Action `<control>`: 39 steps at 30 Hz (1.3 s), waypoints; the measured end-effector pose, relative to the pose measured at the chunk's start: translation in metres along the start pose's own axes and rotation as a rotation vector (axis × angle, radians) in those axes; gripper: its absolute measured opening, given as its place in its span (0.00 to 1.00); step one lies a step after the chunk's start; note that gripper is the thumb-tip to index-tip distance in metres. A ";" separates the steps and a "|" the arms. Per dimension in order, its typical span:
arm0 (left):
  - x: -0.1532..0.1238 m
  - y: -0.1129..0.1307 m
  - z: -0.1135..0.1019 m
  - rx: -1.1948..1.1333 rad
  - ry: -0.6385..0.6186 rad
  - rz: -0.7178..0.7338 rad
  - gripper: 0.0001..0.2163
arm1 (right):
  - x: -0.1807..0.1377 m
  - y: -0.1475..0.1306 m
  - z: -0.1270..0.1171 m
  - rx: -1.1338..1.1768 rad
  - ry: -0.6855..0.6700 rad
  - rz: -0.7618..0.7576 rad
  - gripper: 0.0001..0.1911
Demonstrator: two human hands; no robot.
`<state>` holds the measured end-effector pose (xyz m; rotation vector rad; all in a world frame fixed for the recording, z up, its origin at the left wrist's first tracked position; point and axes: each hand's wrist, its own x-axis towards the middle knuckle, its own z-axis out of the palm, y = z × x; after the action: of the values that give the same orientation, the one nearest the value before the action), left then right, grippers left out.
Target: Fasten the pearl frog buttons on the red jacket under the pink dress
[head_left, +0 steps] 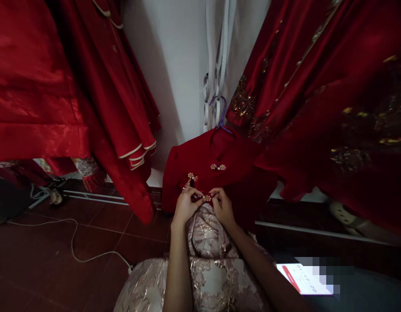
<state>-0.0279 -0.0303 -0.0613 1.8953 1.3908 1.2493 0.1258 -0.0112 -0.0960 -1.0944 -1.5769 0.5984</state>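
Observation:
A dark red jacket (246, 173) hangs in front of me on a purple hanger (224, 113). Pearl-like beads and gold trim form a closed clasp (218, 167) high on its front. Lower down, my left hand (186, 206) and my right hand (223, 209) meet at a second beaded clasp (207, 198). The fingers of both hands are closed in a pinch on it, one hand at each end. Fingertips partly hide this clasp, so I cannot tell whether it is fastened. Another beaded ornament (192, 177) shows just above my left hand.
Red garments (129, 104) hang at left, and gold-embroidered ones (285, 78) at right. White ring straps (216, 65) hang behind the jacket. A pale cord (75, 242) crosses the tiled floor. A lit phone (301, 277) lies at lower right, near a clog (341, 215). Patterned fabric (148, 281) covers my lap.

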 end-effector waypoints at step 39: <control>0.001 -0.010 0.009 -0.233 -0.013 -0.108 0.07 | -0.001 -0.001 0.003 0.003 -0.043 -0.039 0.10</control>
<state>-0.0248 -0.0246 -0.0727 1.6473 1.2627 1.2825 0.1229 -0.0119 -0.0966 -1.0523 -1.6300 0.6015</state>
